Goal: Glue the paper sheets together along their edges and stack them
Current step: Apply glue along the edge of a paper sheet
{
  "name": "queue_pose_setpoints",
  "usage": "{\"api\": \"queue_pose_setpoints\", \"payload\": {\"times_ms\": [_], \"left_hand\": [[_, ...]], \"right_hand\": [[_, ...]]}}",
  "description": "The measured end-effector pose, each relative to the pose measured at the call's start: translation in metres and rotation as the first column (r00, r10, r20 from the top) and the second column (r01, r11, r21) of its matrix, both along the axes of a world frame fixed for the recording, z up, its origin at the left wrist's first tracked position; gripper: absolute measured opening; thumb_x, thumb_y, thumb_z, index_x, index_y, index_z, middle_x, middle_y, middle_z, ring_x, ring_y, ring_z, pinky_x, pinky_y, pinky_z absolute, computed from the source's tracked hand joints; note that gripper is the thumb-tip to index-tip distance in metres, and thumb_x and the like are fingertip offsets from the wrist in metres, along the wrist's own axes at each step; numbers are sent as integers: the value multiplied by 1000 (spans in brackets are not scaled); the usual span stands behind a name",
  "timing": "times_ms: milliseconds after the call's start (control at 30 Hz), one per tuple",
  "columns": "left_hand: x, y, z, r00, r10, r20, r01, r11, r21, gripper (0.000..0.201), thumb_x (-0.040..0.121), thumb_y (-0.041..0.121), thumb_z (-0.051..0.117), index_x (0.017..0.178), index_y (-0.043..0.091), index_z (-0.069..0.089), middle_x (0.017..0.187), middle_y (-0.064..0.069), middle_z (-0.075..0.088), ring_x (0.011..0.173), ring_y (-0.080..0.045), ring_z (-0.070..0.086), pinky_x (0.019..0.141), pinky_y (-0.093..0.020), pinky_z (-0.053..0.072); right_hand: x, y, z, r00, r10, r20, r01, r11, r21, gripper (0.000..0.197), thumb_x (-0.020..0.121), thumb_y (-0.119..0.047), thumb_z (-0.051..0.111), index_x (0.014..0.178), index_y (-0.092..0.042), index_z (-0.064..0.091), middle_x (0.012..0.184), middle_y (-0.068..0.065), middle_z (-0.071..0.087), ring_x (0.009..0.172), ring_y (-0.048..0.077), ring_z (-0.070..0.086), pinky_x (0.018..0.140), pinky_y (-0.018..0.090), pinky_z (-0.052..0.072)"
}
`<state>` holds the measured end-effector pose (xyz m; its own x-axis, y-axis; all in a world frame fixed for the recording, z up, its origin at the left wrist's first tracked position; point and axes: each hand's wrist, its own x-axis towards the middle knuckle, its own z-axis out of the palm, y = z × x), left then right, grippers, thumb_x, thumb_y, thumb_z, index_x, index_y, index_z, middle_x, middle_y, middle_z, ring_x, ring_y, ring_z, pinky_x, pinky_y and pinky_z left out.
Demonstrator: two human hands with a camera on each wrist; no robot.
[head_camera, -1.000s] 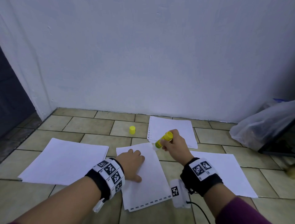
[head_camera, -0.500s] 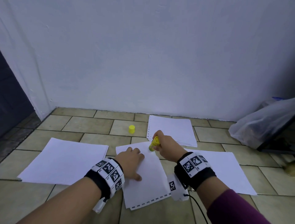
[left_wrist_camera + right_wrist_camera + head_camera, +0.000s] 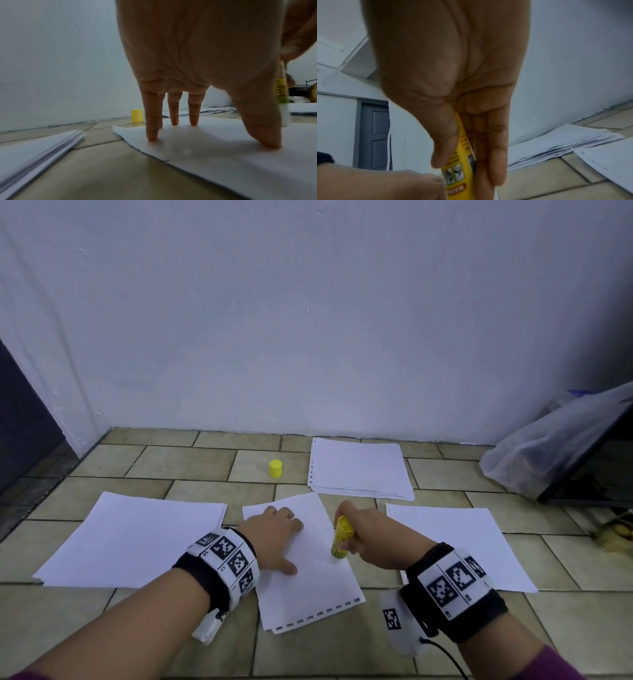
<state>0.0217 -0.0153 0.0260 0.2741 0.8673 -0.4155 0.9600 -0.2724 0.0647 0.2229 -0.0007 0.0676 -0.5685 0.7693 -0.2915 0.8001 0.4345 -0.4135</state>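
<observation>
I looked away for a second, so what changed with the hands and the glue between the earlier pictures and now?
The right hand brought the glue stick down from the sheet's far end and along its right edge, towards the person. It grips the stick throughout. The left hand stayed pressing the middle sheet. The yellow cap and other paper piles stayed put.

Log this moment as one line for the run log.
left hand: presses middle sheet flat | right hand: grips glue stick, tip on sheet's right edge | cap: off, on floor
</observation>
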Motion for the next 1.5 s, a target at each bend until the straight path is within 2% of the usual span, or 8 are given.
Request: {"api": "queue_pose_setpoints", "payload": {"times_ms": [267, 367, 467, 533, 633, 833, 1033, 1500], "left_hand": [[-3, 0, 2, 995, -72, -74, 74, 997, 23, 57, 94, 21, 52, 144, 36, 27, 148, -4, 28, 132, -24, 32, 99, -37, 41], [0, 0, 5, 991, -40, -131, 45, 998, 33, 54, 93, 30, 56, 141, 33, 32, 137, -6, 37, 121, -26, 44, 91, -36, 44], [3, -3, 10, 984, -22, -176, 31, 998, 47, 58, 87, 47, 60, 137, 26, 37, 129, -7, 41, 115, -26, 49, 85, -35, 43], [4, -6, 9, 987, -59, -148, 74, 992, 99, 61, 85, 50, 62, 134, 21, 40, 131, -6, 37, 120, -23, 41, 86, -36, 43], [4, -11, 3, 989, -149, 12, 147, 986, 84, 58, 91, 33, 57, 142, 26, 32, 144, 1, 26, 130, -18, 31, 91, -35, 44], [0, -10, -5, 997, -72, 15, 71, 995, 76, 55, 96, 37, 49, 146, 27, 28, 141, -4, 31, 128, -21, 34, 99, -39, 42], [2, -3, -7, 990, -134, 53, 130, 989, 78, 54, 97, 31, 49, 144, 11, 33, 151, -2, 24, 134, -21, 26, 108, -34, 31], [2, 2, -7, 993, -100, 67, 96, 994, 49, 56, 94, 32, 55, 142, 11, 35, 146, -2, 31, 130, -22, 33, 108, -35, 32]], "right_hand": [[14, -17, 4, 997, 57, 58, -54, 997, -49, 26, 92, -14, 57, 113, -19, 42, 93, 1, 51, 86, 24, 55, 76, 34, 47], [15, -12, 10, 996, 42, 76, -37, 997, -60, 26, 91, -19, 58, 113, -18, 42, 93, 1, 52, 86, 24, 58, 79, 36, 50], [19, -3, 13, 990, -102, -97, 102, 995, -8, 21, 91, -22, 59, 103, -20, 41, 90, 3, 58, 83, 24, 62, 74, 35, 51], [23, 4, 11, 924, -252, -287, 264, 965, 2, 18, 91, -20, 59, 100, -18, 44, 87, 5, 62, 78, 24, 61, 68, 33, 48], [24, 9, 4, 750, -412, -518, 465, 885, -31, 14, 92, -14, 57, 100, -14, 46, 81, 7, 61, 68, 22, 56, 65, 35, 49], [16, 18, -20, 604, -508, -614, 594, 801, -78, 16, 90, -13, 62, 101, -16, 51, 85, 7, 64, 80, 30, 63, 70, 34, 50], [-3, 27, -27, 686, -452, -570, 531, 847, -33, 19, 89, -10, 63, 102, -19, 52, 88, 11, 66, 80, 26, 64, 67, 27, 47], [1, 24, -13, 936, -256, -240, 274, 961, 42, 24, 87, -12, 63, 109, -17, 56, 97, 7, 63, 91, 25, 61, 82, 36, 52]]}}
